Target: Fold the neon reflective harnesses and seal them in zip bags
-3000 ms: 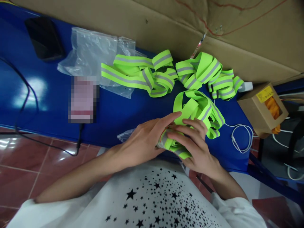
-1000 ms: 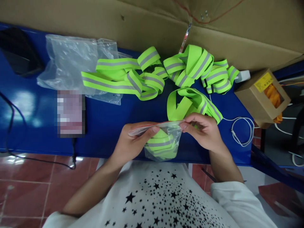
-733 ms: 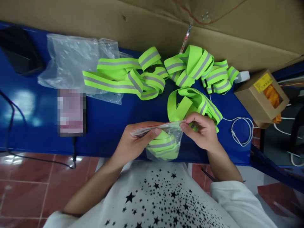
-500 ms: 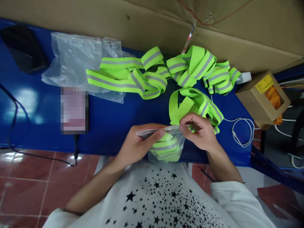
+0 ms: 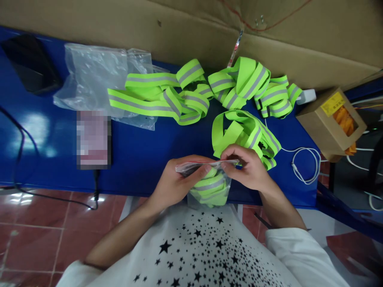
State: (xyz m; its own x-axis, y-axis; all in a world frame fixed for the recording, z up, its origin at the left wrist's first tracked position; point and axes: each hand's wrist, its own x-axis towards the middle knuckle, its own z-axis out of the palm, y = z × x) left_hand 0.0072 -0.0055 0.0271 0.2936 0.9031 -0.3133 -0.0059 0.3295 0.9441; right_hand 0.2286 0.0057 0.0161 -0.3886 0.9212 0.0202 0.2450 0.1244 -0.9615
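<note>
A clear zip bag [image 5: 223,201] with a red line along its top edge hangs at the table's front edge, in front of my shirt. Inside it lies a coiled neon-yellow strap [image 5: 209,186] with a grey reflective stripe. My left hand [image 5: 179,179] grips the bag's top on the left, thumb pressed on the near side. My right hand [image 5: 247,167] pinches the same top edge right of the middle. Just beyond my right hand lies a loose bundle of the same reflective strap [image 5: 223,131], with a black buckle partly visible.
More reflective straps [image 5: 143,104] lie along the back of the blue table [image 5: 140,159], some over empty clear bags [image 5: 92,75]. A blurred-out device [image 5: 93,137] and a black object [image 5: 31,65] sit left. A cardboard box [image 5: 332,123] and white cable [image 5: 305,165] are right.
My right hand has slid a little left along the bag's top edge, its fingers more curled. My left hand has barely moved. The view has shifted slightly.
</note>
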